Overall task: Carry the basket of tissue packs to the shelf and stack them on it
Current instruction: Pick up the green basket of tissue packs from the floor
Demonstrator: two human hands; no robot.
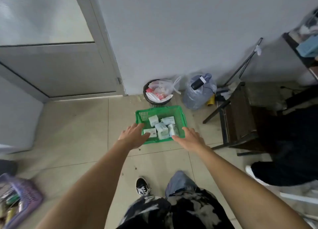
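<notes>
Tiled floor [82, 135] bears one green slatted plastic basket [180, 115] holding five soft, blocky tissue packs [161, 130]. Left hand [134, 135] and right hand [191, 139] reach spread wide, empty.

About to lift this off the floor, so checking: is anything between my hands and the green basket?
Nothing visible. The left hand and right hand reach open toward the near corners of the green plastic basket, with only bare tiled floor around. The shelf cannot be identified for certain here.

Blurred purple basket [25, 192] cut by left edge; contents indistinct.
</notes>
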